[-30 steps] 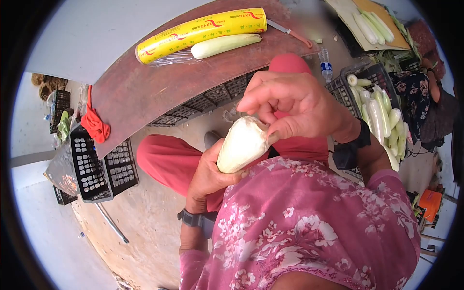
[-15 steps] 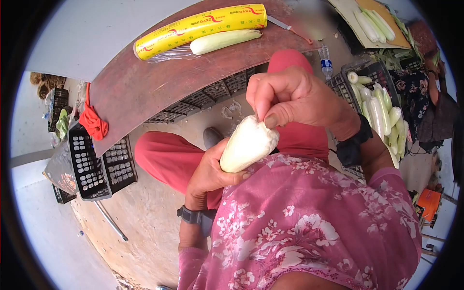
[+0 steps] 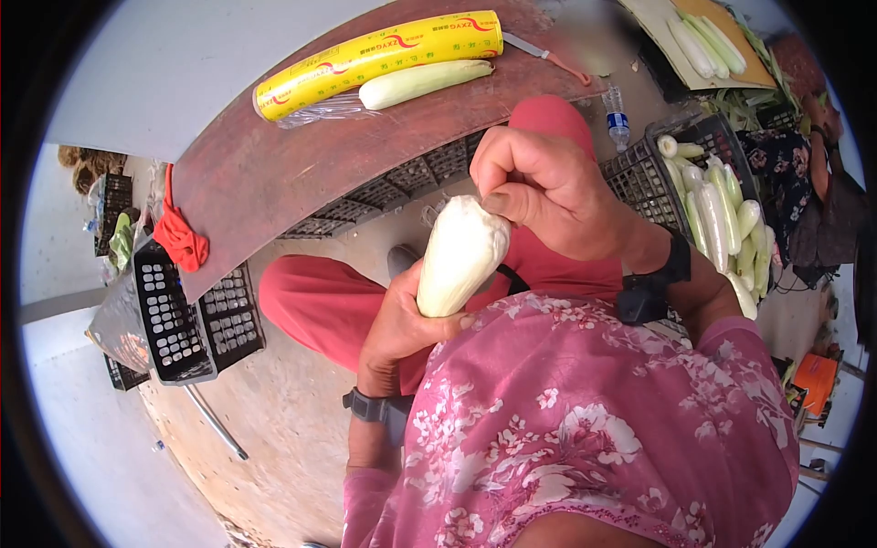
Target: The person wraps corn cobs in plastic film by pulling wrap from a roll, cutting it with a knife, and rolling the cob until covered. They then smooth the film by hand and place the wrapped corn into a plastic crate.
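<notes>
A pale, husked ear of corn point(image 3: 462, 256) stands tilted in my left hand point(image 3: 402, 320), whose fingers wrap round its lower part. My right hand point(image 3: 539, 194) is at the ear's upper end, thumb and fingers pinched together; whatever is between the fingertips is too small to make out. On the reddish table point(image 3: 301, 183) beyond my knees lies another pale green ear point(image 3: 425, 83), beside a long yellow roll of film point(image 3: 379, 62) with loose clear film under it.
A knife point(image 3: 553, 60) lies at the table's far right, with a bottle point(image 3: 617, 121) beyond. At the right, a crate point(image 3: 639, 187) holds several ears; another person point(image 3: 786, 173) is behind it. Black crates point(image 3: 174, 320) and a red cloth point(image 3: 181, 239) are at the left.
The ear in my left hand has turned more upright and shifted slightly left. My right hand has moved a little, its fingers still pinched at the ear's top.
</notes>
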### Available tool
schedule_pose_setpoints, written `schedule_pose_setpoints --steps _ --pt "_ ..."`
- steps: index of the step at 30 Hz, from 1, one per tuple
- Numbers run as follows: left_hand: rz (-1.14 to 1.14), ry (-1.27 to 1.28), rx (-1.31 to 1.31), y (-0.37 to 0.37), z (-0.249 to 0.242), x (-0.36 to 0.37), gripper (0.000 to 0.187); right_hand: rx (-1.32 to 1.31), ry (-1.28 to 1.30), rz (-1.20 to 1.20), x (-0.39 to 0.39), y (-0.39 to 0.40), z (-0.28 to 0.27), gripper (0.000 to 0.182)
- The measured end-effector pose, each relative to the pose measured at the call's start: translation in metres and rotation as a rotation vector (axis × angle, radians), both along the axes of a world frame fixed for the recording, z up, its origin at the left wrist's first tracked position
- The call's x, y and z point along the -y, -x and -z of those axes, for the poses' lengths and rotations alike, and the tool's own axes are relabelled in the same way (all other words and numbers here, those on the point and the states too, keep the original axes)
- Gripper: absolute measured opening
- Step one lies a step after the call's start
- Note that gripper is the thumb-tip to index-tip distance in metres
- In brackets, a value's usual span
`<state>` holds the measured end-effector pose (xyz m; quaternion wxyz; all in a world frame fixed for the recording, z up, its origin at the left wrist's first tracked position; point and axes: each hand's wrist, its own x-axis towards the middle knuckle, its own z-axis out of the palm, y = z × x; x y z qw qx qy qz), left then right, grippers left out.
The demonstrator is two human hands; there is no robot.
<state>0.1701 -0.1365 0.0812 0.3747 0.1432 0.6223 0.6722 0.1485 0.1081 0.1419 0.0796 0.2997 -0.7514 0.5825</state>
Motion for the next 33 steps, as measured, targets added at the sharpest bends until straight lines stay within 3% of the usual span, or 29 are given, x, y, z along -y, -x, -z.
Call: schedule_pose_setpoints --steps 3,6,9,12,18,21,27,33 --pt "0.04 -0.041 0.036 0.0 0.005 0.005 0.063 0.423 0.442 -0.111 0.002 -0.006 -0.009 0.022" --pt "0.033 -0.049 0.0 0.001 0.004 0.003 0.063 0.387 0.437 -0.216 -0.001 0.0 -0.006 0.034" --pt "0.021 -0.024 0.005 0.001 -0.002 0.002 0.062 0.469 0.414 -0.283 -0.006 0.004 -0.008 0.029" --pt "0.004 0.007 -0.013 0.002 -0.007 0.001 0.06 0.372 0.098 -0.271 -0.013 0.008 -0.022 0.019" --pt "0.063 0.01 -0.034 0.002 -0.004 0.003 0.057 0.376 -0.15 -0.292 -0.017 0.011 -0.04 0.006" --pt "0.059 -0.035 0.016 0.001 -0.009 -0.001 0.058 0.192 -0.216 -0.2 -0.013 0.007 -0.036 0.004" --pt "0.076 -0.116 0.179 0.003 0.007 0.001 0.061 -0.269 -0.068 0.075 0.001 0.0 -0.007 0.01" --pt "-0.004 -0.187 0.265 -0.007 0.007 -0.011 0.055 -0.365 -0.057 0.099 0.006 -0.006 -0.002 0.013"
